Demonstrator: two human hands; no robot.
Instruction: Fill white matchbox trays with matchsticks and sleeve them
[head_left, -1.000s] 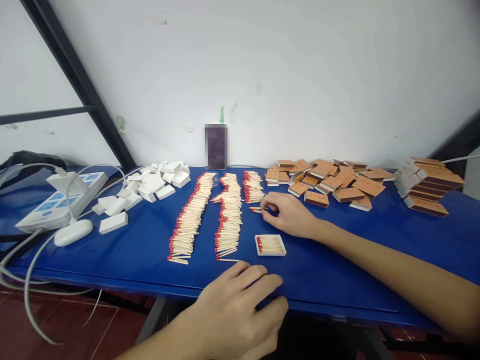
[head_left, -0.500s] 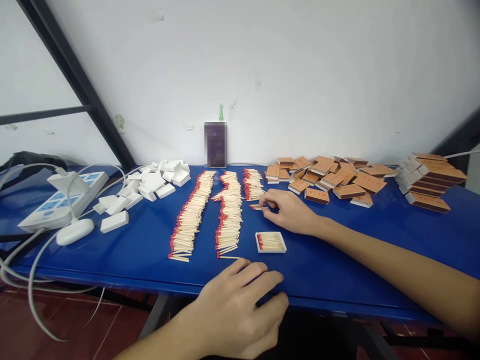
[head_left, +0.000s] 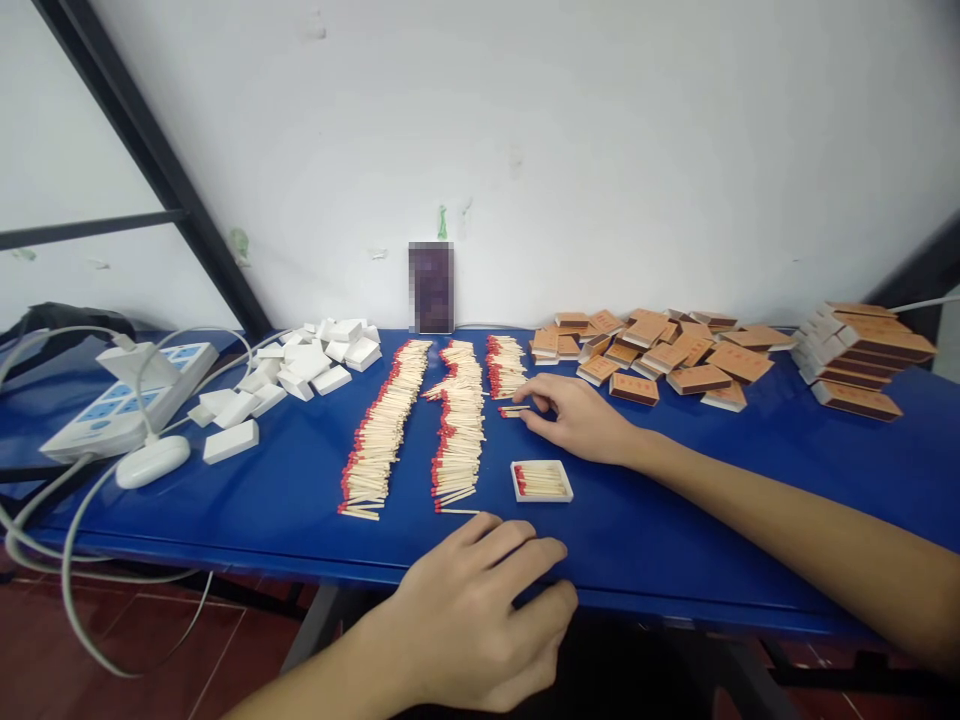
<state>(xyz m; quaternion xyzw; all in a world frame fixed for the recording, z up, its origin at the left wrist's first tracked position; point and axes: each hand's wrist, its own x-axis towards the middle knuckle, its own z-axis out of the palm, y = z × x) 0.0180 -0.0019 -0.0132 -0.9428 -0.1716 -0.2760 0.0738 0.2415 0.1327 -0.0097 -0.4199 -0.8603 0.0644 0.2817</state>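
an indoor workspace is suggested by a long, glossy blue tabletop (head_left: 300,500), scuffed white wall (head_left: 600,150) and red floor tiles (head_left: 191,655).

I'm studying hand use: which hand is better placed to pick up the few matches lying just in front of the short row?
Probably the right hand: it is right beside those matches, pinching side toward them. The left hand is farther off, near the table's front edge.
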